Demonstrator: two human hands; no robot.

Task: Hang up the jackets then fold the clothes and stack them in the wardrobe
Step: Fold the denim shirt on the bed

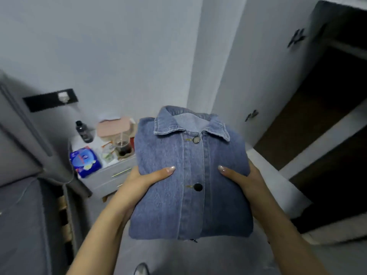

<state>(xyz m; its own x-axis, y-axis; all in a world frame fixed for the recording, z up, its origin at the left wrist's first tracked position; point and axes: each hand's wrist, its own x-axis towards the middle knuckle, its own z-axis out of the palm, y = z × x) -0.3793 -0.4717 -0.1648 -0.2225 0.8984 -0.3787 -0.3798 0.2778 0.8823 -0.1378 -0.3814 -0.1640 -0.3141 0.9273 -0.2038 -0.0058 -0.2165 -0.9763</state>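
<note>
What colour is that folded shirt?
Blue denim shirt, lighter inside the collar; seen in the head view.

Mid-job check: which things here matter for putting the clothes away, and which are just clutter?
Job things: folded denim shirt, held by left hand and right hand; open wardrobe.

Lying about: dark bottle, blue tissue pack, pink box, glass cup, all on the bedside cabinet.
</note>
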